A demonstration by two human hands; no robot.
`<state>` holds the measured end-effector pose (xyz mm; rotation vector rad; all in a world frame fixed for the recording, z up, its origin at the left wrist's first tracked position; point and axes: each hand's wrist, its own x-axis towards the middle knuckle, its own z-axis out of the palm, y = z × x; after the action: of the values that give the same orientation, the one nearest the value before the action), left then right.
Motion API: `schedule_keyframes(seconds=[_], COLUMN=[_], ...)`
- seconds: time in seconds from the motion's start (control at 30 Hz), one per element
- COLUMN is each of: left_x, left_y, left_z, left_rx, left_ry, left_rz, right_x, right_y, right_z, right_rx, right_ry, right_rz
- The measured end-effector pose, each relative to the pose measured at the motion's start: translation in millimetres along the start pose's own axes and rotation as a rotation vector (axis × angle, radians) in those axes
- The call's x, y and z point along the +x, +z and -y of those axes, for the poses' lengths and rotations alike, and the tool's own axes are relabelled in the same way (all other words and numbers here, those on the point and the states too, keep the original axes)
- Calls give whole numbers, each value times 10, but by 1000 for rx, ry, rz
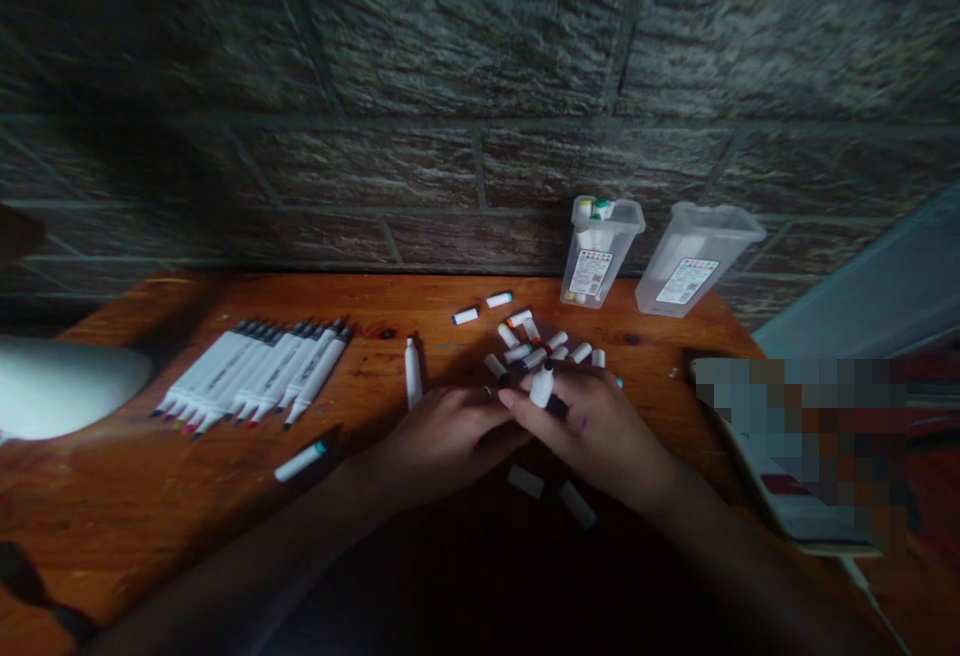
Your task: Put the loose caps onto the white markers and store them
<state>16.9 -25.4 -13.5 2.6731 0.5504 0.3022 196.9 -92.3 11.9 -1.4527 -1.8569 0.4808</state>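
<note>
The right hand [604, 426] pinches a white marker [541, 389] whose dark tip [548, 366] could leave marks if it slips, but I can't tell what the left hand [450, 436] holds.

Wooden table [180, 516], orange-brown, knotted; at left, a slanted row of white markers [225, 376] laid side by side, a lone marker [413, 376] to their right, a short teal-ended white piece [298, 462] nearer the front. Right of centre, loosely scattered short white caps [517, 354]; behind them, two translucent bins [686, 241] standing side by side. Right edge: flat object [780, 486], mostly blurred out.
</note>
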Motion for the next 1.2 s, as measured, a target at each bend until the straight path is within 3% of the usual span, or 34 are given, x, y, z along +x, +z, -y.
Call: schedule_keyframes(seconds=[0.27,1.2], left_x=[-8,1], left_y=[-25,-26], left_z=[-31,-48], left_rx=[67,110], left_ry=[16,22], left_rz=[-11,-15], right_x=[-13,-19], right_y=[11,0], right_z=[-31,-40], right_rx=[-10,-14], right_ry=[-2,16], right_rz=[80,95])
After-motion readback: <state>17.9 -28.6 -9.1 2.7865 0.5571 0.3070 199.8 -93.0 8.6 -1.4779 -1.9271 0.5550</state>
